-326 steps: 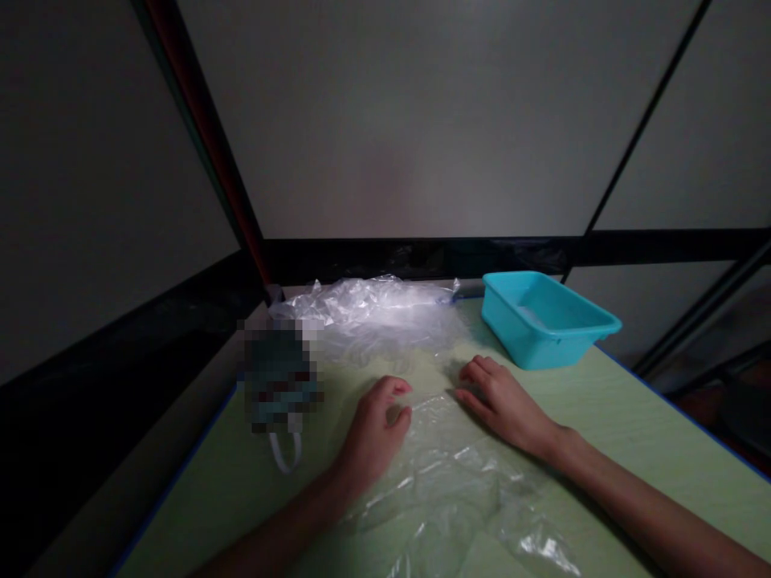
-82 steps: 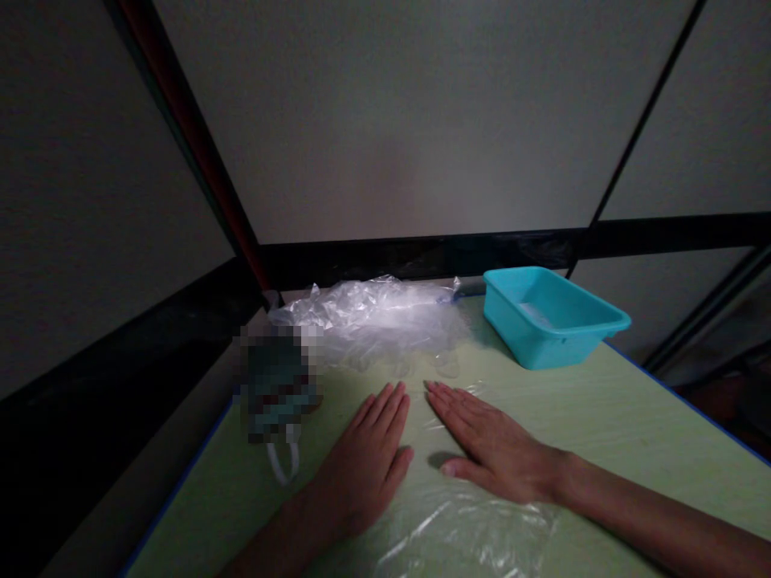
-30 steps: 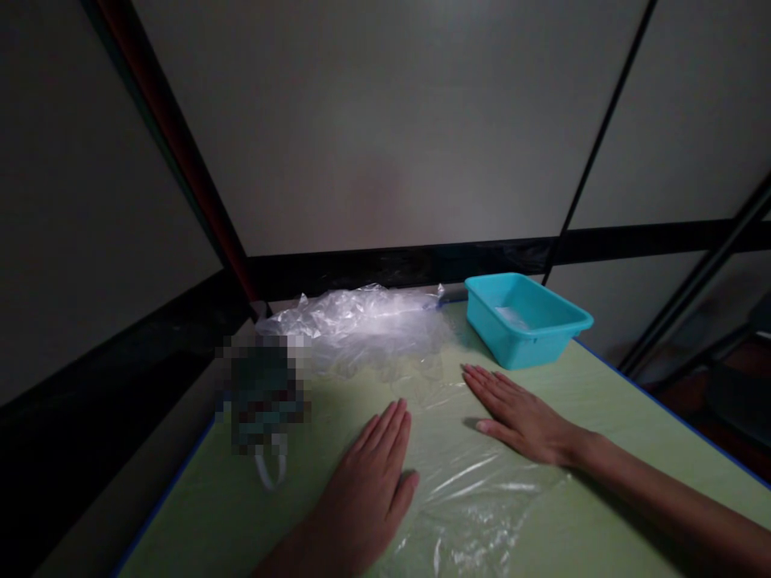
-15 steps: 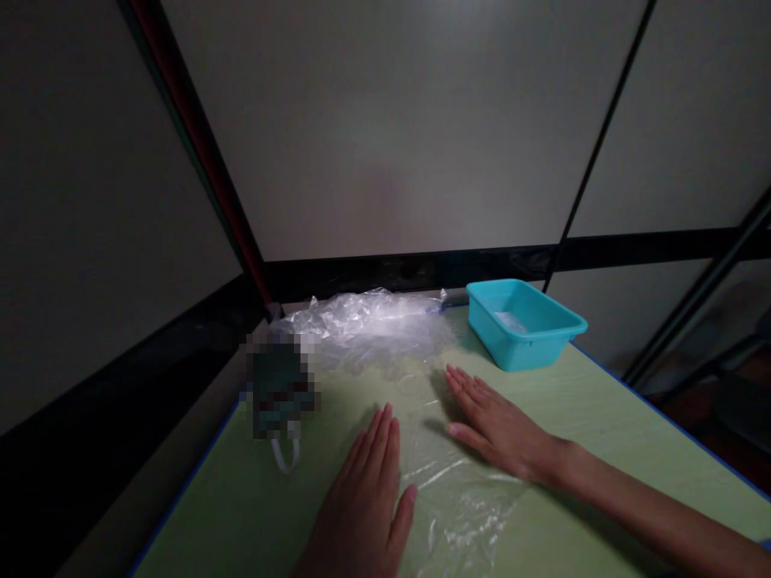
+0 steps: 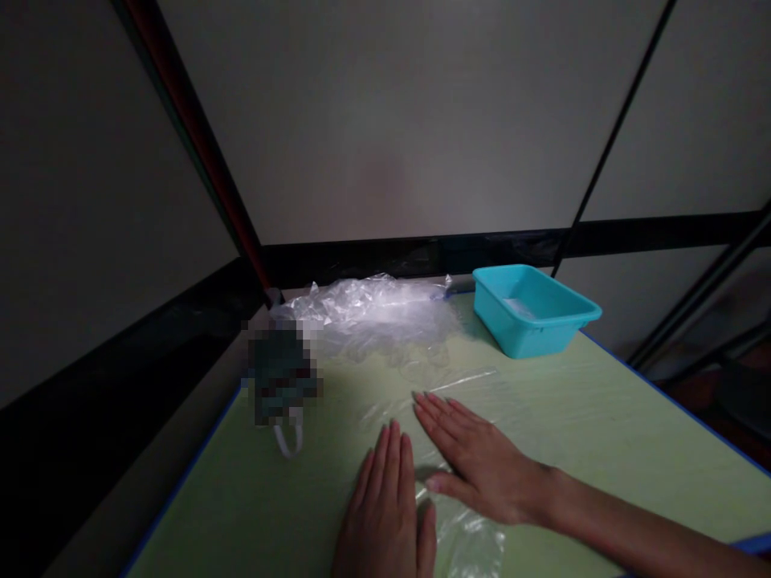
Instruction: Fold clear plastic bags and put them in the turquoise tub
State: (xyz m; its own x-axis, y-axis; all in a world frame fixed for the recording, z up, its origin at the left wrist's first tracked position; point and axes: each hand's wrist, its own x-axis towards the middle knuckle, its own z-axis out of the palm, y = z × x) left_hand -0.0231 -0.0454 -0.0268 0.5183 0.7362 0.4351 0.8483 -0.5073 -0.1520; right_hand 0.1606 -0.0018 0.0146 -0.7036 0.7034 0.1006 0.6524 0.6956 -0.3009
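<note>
A thin clear plastic bag lies flat on the pale green table, its far edge showing as a bright crease beyond my fingers. My left hand rests palm down at the bag's left side, fingers stretched out and thumb apart. Lying flat across the bag from the right is my right hand, also palm down with fingers extended. Neither hand grips anything. The parts of the bag beneath the hands are hidden.
Behind my hands, a heap of clear plastic bags lies along the wall. A turquoise basin with something pale inside stands at the back right. To the left is a blurred-out dark item with a white loop.
Both hands have shifted slightly to the right in view, and my right hand has come nearer to me, closer to the left one. The bag's far edge now shows more clearly.
</note>
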